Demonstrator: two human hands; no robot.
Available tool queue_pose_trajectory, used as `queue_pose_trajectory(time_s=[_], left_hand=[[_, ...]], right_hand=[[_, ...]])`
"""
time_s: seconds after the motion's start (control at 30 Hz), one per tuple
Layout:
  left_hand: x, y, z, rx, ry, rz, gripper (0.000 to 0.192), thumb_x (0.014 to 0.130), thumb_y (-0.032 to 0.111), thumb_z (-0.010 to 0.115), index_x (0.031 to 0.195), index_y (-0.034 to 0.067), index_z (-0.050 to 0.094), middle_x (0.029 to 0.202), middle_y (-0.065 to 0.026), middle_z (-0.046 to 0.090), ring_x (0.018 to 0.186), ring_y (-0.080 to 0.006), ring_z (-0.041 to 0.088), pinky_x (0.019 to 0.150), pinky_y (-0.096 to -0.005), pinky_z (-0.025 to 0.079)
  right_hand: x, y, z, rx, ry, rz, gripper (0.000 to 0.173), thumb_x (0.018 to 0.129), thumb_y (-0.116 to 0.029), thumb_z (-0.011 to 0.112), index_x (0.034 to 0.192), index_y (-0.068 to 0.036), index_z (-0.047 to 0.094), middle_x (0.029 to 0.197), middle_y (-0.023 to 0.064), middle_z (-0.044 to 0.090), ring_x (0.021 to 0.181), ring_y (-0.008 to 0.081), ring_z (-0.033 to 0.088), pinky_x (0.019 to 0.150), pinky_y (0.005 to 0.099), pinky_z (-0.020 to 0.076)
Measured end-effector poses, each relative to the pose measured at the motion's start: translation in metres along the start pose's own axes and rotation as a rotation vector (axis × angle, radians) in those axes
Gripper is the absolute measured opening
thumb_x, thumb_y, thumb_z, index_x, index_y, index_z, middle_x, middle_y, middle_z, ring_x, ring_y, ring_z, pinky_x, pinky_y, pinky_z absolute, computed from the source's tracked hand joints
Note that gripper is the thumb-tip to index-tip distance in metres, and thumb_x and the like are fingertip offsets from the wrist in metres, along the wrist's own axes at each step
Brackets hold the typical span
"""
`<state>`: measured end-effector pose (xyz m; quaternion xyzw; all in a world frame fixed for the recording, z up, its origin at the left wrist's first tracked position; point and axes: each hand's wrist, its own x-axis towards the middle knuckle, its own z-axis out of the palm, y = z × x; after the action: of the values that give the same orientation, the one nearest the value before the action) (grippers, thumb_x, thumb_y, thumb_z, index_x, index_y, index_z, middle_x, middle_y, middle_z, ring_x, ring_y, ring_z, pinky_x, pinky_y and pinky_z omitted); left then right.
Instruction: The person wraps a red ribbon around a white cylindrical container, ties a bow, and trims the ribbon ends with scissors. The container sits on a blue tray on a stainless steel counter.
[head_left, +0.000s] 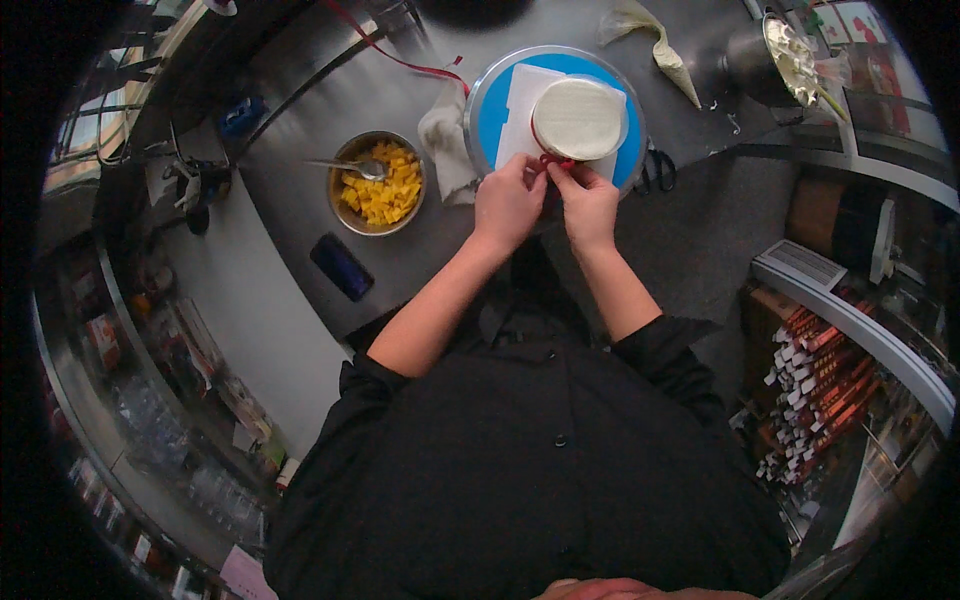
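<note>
A round cake with a smooth white top (579, 118) stands on a white board (514, 124), which lies on a round blue turntable (487, 90) with a silvery rim. Red ribbon (553, 160) runs around the cake's lower side and gathers in loops at its near edge. My left hand (511, 196) pinches the ribbon from the left. From the right, my right hand (589, 201) grips it between thumb and forefinger. Both hands meet just in front of the cake. Their fingers hide part of the loops.
Left of the turntable are a crumpled cloth (450, 146), a metal bowl of diced yellow fruit (382, 191) with a spoon, and a dark phone (342, 266). Loose red ribbon (405, 64) trails behind. Black-handled scissors (660, 171), a piping bag (671, 64) and a cream-filled metal container (757, 71) lie right.
</note>
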<state>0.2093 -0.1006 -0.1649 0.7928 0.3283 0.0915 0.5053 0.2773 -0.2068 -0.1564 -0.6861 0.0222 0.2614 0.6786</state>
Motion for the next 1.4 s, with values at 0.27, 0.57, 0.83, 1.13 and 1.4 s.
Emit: queue_pose_trajectory(time_s=[0.27, 0.57, 0.83, 1.13, 1.4], left_hand=[[-0.003, -0.003, 0.0, 0.069, 0.039, 0.131, 0.015, 0.094, 0.02, 0.072, 0.102, 0.008, 0.07, 0.085, -0.0141, 0.076, 0.079, -0.0354, 0.075, 0.069, -0.0454, 0.059], [-0.011, -0.005, -0.009, 0.079, 0.059, 0.138, 0.013, 0.093, 0.017, 0.073, 0.098, 0.007, 0.067, 0.085, -0.0149, 0.075, 0.08, -0.0357, 0.074, 0.07, -0.0453, 0.059], [-0.016, -0.01, -0.021, 0.181, 0.035, 0.135, 0.014, 0.092, 0.017, 0.073, 0.099, 0.007, 0.066, 0.084, -0.0154, 0.074, 0.079, -0.0355, 0.075, 0.068, -0.0458, 0.059], [-0.014, -0.009, -0.028, 0.136, 0.011, 0.129, 0.015, 0.093, 0.016, 0.072, 0.103, 0.006, 0.066, 0.082, -0.0164, 0.074, 0.078, -0.034, 0.075, 0.068, -0.0435, 0.058], [0.004, -0.006, -0.02, -0.354, -0.133, -0.06, 0.028, 0.097, 0.021, 0.065, 0.116, 0.0, 0.069, 0.087, -0.0171, 0.076, 0.073, -0.0237, 0.072, 0.07, -0.0357, 0.057]], right_hand=[[0.002, 0.004, -0.006, 0.005, -0.012, 0.067, 0.019, 0.098, -0.014, 0.076, 0.11, 0.0, 0.081, 0.096, 0.0021, 0.077, 0.082, 0.0087, 0.064, 0.071, 0.0255, 0.0489], [-0.002, -0.013, -0.006, 0.034, -0.037, 0.103, 0.019, 0.1, -0.01, 0.071, 0.114, 0.0, 0.079, 0.107, 0.0064, 0.08, 0.089, 0.01, 0.068, 0.074, 0.0251, 0.0492], [0.001, -0.011, -0.011, 0.009, -0.059, 0.133, 0.02, 0.101, -0.011, 0.069, 0.115, -0.001, 0.079, 0.109, 0.0067, 0.08, 0.091, 0.0092, 0.068, 0.074, 0.0258, 0.0487], [0.002, -0.011, -0.013, 0.029, -0.089, 0.12, 0.02, 0.1, -0.011, 0.069, 0.115, -0.001, 0.079, 0.111, 0.0064, 0.08, 0.092, 0.0113, 0.068, 0.082, 0.0282, 0.0513], [-0.012, -0.021, -0.022, -0.335, -0.014, -0.175, 0.02, 0.094, -0.016, 0.078, 0.106, 0.0, 0.077, 0.091, 0.0035, 0.074, 0.083, 0.0104, 0.061, 0.071, 0.0276, 0.0488]])
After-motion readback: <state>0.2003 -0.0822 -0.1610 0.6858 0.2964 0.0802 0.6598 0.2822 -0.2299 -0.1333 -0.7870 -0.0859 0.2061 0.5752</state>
